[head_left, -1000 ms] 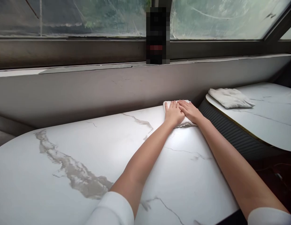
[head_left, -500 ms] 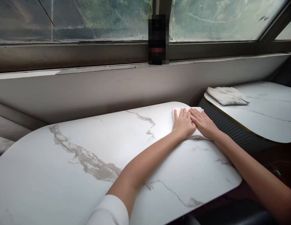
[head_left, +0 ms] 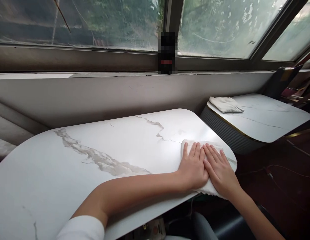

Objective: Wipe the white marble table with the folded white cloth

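Note:
A folded white cloth (head_left: pixel 207 188) lies on the white, grey-veined marble-look table (head_left: pixel 135 140), by its front right corner, with a bit of its lower edge over the rim. My left hand (head_left: pixel 192 166) is laid flat on the cloth, fingers stretched out and pointing away from me. Beside it, my right hand (head_left: pixel 220 171) presses flat on the same cloth, its fingers extended and its thumb against the left hand. Both palms cover much of the cloth.
To the right stands a second table (head_left: pixel 265 123) with another folded white cloth (head_left: pixel 226 104) on it. Behind runs a low wall (head_left: pixel 115 91) under windows, with a dark blurred object (head_left: pixel 167 53) on the sill. A cable (head_left: pixel 290 170) trails on the dark floor.
Both hands have slid the cloth toward me, from the table's far right corner to its front right part. My left elbow is bent more, and the view has turned slightly right.

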Demonstrator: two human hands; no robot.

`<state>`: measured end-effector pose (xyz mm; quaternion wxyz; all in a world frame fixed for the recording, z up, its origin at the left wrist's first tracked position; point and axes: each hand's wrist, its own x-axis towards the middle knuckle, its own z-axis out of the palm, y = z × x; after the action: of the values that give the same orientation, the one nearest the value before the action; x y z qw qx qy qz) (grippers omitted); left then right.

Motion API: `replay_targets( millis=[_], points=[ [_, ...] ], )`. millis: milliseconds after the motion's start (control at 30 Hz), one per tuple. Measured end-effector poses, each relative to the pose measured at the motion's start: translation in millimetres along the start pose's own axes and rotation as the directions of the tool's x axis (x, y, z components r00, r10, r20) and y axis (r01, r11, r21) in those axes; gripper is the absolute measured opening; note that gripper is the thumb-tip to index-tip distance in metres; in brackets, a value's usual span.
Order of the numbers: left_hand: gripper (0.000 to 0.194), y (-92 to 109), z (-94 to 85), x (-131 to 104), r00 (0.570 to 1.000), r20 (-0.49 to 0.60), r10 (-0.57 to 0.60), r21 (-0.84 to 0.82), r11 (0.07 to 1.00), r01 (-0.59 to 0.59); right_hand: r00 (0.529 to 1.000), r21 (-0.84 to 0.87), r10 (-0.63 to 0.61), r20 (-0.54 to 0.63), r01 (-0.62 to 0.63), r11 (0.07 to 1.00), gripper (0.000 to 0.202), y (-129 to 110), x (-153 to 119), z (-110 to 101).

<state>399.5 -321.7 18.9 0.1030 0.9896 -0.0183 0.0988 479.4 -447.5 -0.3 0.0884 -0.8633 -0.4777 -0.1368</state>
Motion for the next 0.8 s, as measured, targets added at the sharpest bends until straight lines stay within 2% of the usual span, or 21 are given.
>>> replay_targets(
  millis=[100, 200, 300, 433, 600, 700, 800],
  points=[
    [0.059, -12.8, -2.7, -5.3, 1.0, 0.008, -0.02, -0.019, 1.0, 0.02, 0.998, 0.005, 0.035, 0.043, -0.035, 0.999, 0.057, -14.7, 11.5, 0.4],
    [0.059, -33.6, -3.0, 3.2, 0.998, 0.002, -0.061, -0.028, 0.998, 0.061, 0.993, 0.033, 0.056, 0.1, -0.059, 0.998, 0.058, -21.2, 37.8, 5.7],
    [0.057, -64.6, -3.1, 21.3, 0.991, -0.013, -0.132, -0.023, 0.991, 0.132, 0.989, 0.058, 0.062, 0.132, -0.07, 0.996, 0.059, -23.7, 78.7, 16.5],
    [0.057, -118.7, -5.3, 52.3, 0.97, -0.032, -0.239, -0.013, 0.971, 0.239, 0.986, 0.084, 0.023, 0.167, -0.038, 0.996, 0.058, -26.2, 148.3, 37.6],
    [0.054, -181.5, -10.2, 85.8, 0.93, -0.073, -0.36, 0.003, 0.933, 0.361, 0.99, 0.12, -0.026, 0.136, 0.009, 0.993, 0.054, -29.8, 227.4, 65.8],
    [0.053, -204.8, -11.3, 98.5, 0.902, -0.12, -0.415, -0.003, 0.909, 0.418, 0.992, 0.159, -0.046, 0.119, 0.027, 0.987, 0.053, -30.0, 258.7, 78.0],
    [0.053, -217.1, -10.1, 106.6, 0.879, -0.148, -0.453, -0.005, 0.889, 0.458, 0.992, 0.211, -0.077, 0.102, 0.054, 0.976, 0.051, -27.7, 277.1, 85.9]
  ],
)
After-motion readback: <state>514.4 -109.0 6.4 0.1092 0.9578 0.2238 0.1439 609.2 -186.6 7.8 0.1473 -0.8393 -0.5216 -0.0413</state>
